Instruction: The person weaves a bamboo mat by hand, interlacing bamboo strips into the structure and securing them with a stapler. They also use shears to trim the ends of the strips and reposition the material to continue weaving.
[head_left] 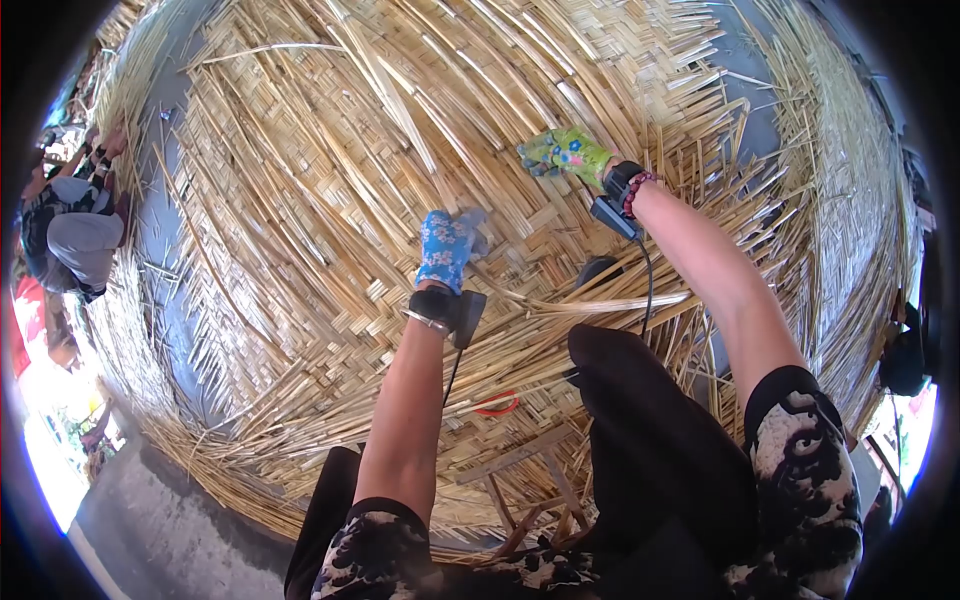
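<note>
Beneath both hands spreads a large woven mat of split straw-coloured reeds, with many long loose strips lying across it. My left hand, in a blue floral glove, is low over the middle of the mat among the strips; motion smears its fingers. Farther out and to the right is my right hand, in a green floral glove. Its fingers are bent down together at the strips, and what they hold is hidden. Black bands with small dark devices are strapped to both wrists.
A low wooden stool stands between my legs, near a red ring on the mat. Thick bundles of loose reeds cross in front of my knees. At the far left, another person crouches by the mat's edge. Grey floor shows beside it.
</note>
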